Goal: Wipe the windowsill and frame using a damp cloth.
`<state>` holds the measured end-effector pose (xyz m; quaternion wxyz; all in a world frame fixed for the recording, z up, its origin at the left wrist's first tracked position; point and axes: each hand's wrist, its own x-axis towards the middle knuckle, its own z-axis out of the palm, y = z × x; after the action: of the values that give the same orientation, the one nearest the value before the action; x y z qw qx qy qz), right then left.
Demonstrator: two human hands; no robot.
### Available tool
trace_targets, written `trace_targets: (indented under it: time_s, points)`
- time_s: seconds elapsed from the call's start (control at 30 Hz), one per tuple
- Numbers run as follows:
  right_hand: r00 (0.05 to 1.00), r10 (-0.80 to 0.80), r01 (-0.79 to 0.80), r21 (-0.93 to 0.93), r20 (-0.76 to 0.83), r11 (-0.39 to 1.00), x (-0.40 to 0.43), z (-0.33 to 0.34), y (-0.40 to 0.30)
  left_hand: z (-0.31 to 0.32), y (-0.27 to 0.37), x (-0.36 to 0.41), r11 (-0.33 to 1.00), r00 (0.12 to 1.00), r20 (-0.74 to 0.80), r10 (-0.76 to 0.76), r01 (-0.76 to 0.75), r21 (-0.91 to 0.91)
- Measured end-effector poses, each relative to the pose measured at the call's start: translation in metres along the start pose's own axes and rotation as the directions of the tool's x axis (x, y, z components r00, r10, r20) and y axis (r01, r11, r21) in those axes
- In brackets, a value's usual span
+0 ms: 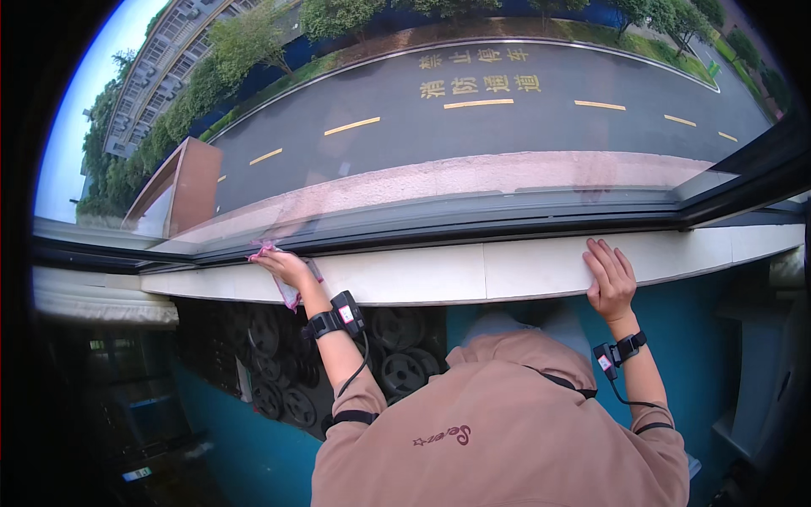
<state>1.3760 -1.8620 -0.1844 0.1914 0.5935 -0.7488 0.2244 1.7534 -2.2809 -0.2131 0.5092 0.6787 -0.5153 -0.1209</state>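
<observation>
A white window sill runs across the view below a dark window frame. My left hand is on the sill's left part, over a thin cloth with pink edges; part of the cloth shows past the fingertips and part hangs over the sill's front edge. The palm side is hidden, but the cloth lies between hand and sill. Towards the sill's right part, my right hand rests flat with nothing in it, its fingertips a little short of the frame. Each wrist wears a black strapped device with a cable.
Beyond the window glass lie a road, trees and a building. Dark weight plates are stacked under the sill at the left, on a blue-green floor. A pale curtain or padded edge is at far left, a grey piece of equipment at right.
</observation>
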Motion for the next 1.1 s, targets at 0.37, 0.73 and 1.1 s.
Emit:
trace_targets:
  time_s: [0.37, 0.73, 1.1]
  points:
    - [0.994, 0.030, -0.048, 0.172, 0.107, 0.984, 0.004, -0.009, -0.005, 0.029, 0.116, -0.205, 0.954, 0.970, 0.145, 0.196, -0.223, 0.200]
    - [0.923, -0.178, -0.050, 0.565, 0.342, 0.824, -0.014, -0.060, 0.063, 0.059, 0.254, -0.424, 0.967, 0.967, 0.248, 0.055, 0.010, -0.254]
    - [0.929, 0.013, -0.012, -0.003, 0.369, 1.000, -0.089, -0.085, 0.155, 0.059, 0.139, -0.197, 0.944, 0.990, -0.075, -0.120, 0.090, -0.316]
